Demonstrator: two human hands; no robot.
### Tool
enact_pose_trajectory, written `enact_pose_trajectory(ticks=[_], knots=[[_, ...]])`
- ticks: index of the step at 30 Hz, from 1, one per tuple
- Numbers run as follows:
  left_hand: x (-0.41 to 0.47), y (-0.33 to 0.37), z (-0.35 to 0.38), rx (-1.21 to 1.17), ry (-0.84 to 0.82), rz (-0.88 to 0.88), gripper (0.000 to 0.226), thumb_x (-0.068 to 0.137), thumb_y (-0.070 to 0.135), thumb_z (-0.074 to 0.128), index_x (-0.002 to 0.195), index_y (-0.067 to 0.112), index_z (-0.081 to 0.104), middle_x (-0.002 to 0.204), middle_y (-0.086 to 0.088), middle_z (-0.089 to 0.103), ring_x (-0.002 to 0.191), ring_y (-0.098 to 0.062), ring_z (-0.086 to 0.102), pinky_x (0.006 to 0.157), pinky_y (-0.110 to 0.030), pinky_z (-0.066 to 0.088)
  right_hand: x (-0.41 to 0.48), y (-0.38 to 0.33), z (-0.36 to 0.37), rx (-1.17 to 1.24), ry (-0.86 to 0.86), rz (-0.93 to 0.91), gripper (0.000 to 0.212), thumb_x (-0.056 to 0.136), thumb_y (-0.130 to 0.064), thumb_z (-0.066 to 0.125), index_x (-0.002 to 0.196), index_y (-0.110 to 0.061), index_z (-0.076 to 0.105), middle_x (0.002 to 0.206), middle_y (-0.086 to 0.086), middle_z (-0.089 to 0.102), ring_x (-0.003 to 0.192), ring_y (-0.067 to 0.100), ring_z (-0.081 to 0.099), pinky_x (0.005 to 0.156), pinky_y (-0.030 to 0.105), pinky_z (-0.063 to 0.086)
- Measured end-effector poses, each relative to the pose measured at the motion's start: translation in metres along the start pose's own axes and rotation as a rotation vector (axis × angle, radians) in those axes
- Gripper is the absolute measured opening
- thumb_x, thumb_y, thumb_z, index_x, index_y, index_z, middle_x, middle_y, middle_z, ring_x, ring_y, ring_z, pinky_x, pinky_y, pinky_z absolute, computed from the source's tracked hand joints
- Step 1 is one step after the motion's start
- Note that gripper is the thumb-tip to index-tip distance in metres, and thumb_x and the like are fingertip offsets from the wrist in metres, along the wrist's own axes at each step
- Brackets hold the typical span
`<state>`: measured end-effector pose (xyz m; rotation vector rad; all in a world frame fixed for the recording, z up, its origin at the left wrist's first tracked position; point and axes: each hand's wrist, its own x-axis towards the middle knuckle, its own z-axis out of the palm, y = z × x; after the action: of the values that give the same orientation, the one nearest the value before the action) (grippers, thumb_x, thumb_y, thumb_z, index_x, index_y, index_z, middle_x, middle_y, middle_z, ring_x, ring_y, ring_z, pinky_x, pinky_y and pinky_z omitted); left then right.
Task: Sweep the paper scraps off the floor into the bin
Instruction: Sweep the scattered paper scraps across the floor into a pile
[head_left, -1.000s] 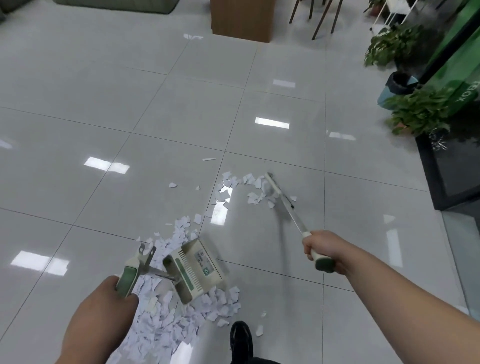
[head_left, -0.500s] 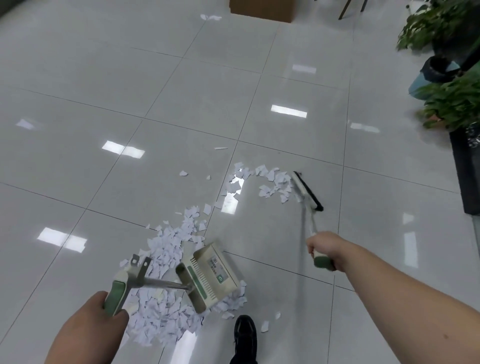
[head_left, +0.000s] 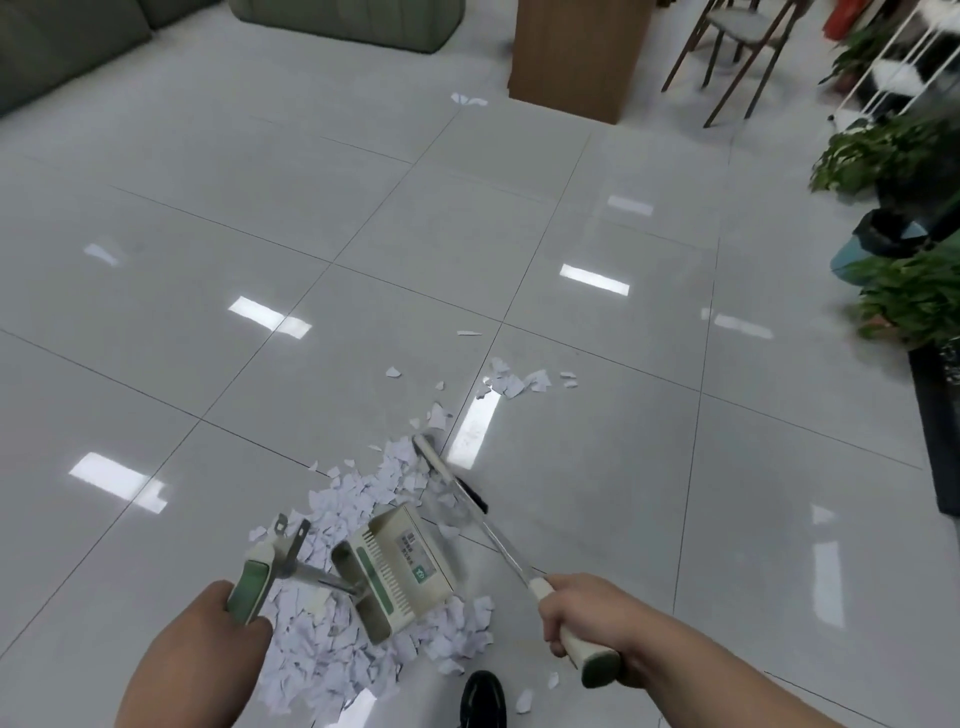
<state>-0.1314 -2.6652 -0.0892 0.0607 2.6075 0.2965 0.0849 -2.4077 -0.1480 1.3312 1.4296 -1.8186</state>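
White paper scraps (head_left: 343, 639) lie heaped on the grey tiled floor just in front of my feet. A smaller cluster of scraps (head_left: 514, 382) lies farther out. My left hand (head_left: 218, 636) grips the green and cream handle of a dustpan (head_left: 400, 569), which stands among the heap. My right hand (head_left: 582, 608) grips the handle of a broom; its black-bristled head (head_left: 447, 473) rests on the floor at the far edge of the heap, next to the dustpan. A blue bin with a black liner (head_left: 878, 244) stands at the right among plants.
Potted plants (head_left: 914, 296) line the right side beside a dark mat. A wooden cabinet (head_left: 576, 52), chairs (head_left: 737, 47) and a white rack stand at the back, a grey-green sofa (head_left: 343, 21) at the back left. My black shoe (head_left: 483, 696) is by the heap.
The broom head has been drawn back from the far cluster toward the dustpan, pulling scraps with it. My right hand came nearer to me. The camera tilted up.
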Motion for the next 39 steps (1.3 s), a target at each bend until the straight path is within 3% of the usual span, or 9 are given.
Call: enact_pose_trajectory(ticks=[3,6,9,12,14,21,24,33,39], knots=[[-0.001,-0.003,-0.004,-0.021,0.019,0.002,0.013,0.085,0.013,0.060,0.078,0.005,0.054,0.067,-0.016,0.059,0.065,-0.029,0.058,0.058,-0.034,0.040,-0.006,-0.012,-0.008,0.034,0.026,-0.008,0.048,0.052,-0.003,0.058,0.097,0.013,0.056,0.061,0.009,0.046,0.047,0.020,0.048,0.043,0.021,0.030],[0.000,-0.003,-0.006,-0.032,0.031,0.006,0.014,0.087,0.014,0.059,0.077,0.007,0.053,0.065,-0.014,0.058,0.064,-0.029,0.058,0.057,-0.035,0.039,0.000,-0.024,-0.022,0.021,0.059,-0.021,0.054,0.065,0.001,0.058,0.118,0.011,0.055,0.065,0.012,0.050,0.046,0.018,0.049,0.046,0.022,0.030],[0.002,-0.001,-0.005,-0.031,0.036,0.001,0.014,0.087,0.014,0.058,0.077,0.006,0.052,0.065,-0.014,0.058,0.064,-0.029,0.058,0.057,-0.035,0.039,0.019,-0.043,-0.048,-0.004,0.117,-0.047,0.051,0.058,-0.004,0.059,0.107,0.009,0.057,0.063,0.012,0.052,0.049,0.020,0.047,0.047,0.022,0.029],[0.005,0.002,-0.001,-0.023,0.036,-0.020,0.015,0.087,0.016,0.057,0.077,0.006,0.051,0.065,-0.014,0.058,0.063,-0.029,0.057,0.057,-0.035,0.040,0.053,-0.067,-0.085,-0.040,0.218,-0.050,0.022,0.064,-0.002,0.057,0.086,-0.004,0.060,0.060,0.013,0.054,0.046,0.020,0.044,0.047,0.022,0.029],[0.008,0.004,0.003,-0.018,0.039,-0.040,0.015,0.087,0.017,0.057,0.076,0.007,0.052,0.065,-0.013,0.058,0.063,-0.029,0.057,0.058,-0.035,0.041,0.079,-0.082,-0.111,-0.080,0.294,-0.042,0.016,0.064,-0.004,0.059,0.079,-0.010,0.060,0.059,0.011,0.055,0.047,0.021,0.044,0.048,0.022,0.030],[0.021,0.007,0.020,0.029,0.051,-0.127,0.016,0.086,0.017,0.061,0.075,0.010,0.052,0.064,-0.013,0.057,0.063,-0.029,0.057,0.057,-0.034,0.039,0.164,-0.112,-0.184,-0.135,0.458,0.035,0.013,0.074,-0.004,0.058,0.086,-0.010,0.059,0.079,0.015,0.055,0.060,0.022,0.046,0.050,0.019,0.033],[0.032,0.006,0.029,0.039,0.048,-0.172,0.017,0.085,0.015,0.064,0.074,0.008,0.053,0.064,-0.014,0.057,0.063,-0.030,0.058,0.058,-0.034,0.039,0.194,-0.122,-0.192,-0.168,0.472,0.050,0.012,0.074,-0.004,0.057,0.083,-0.012,0.057,0.077,0.014,0.052,0.059,0.021,0.044,0.050,0.019,0.032],[0.042,0.008,0.032,0.029,0.051,-0.170,0.017,0.083,0.013,0.066,0.072,0.008,0.055,0.063,-0.015,0.057,0.063,-0.031,0.058,0.059,-0.034,0.040,0.192,-0.105,-0.107,-0.374,0.229,0.049,0.011,0.073,-0.007,0.058,0.081,-0.013,0.056,0.081,0.013,0.053,0.062,0.024,0.045,0.051,0.021,0.032],[0.037,0.000,0.017,-0.012,0.046,-0.147,0.015,0.084,0.015,0.064,0.074,0.008,0.055,0.064,-0.015,0.058,0.064,-0.030,0.059,0.059,-0.033,0.040,0.129,-0.080,-0.028,-0.587,0.029,-0.013,0.022,0.079,-0.006,0.056,0.099,-0.015,0.055,0.086,0.007,0.055,0.065,0.021,0.051,0.048,0.021,0.037]])
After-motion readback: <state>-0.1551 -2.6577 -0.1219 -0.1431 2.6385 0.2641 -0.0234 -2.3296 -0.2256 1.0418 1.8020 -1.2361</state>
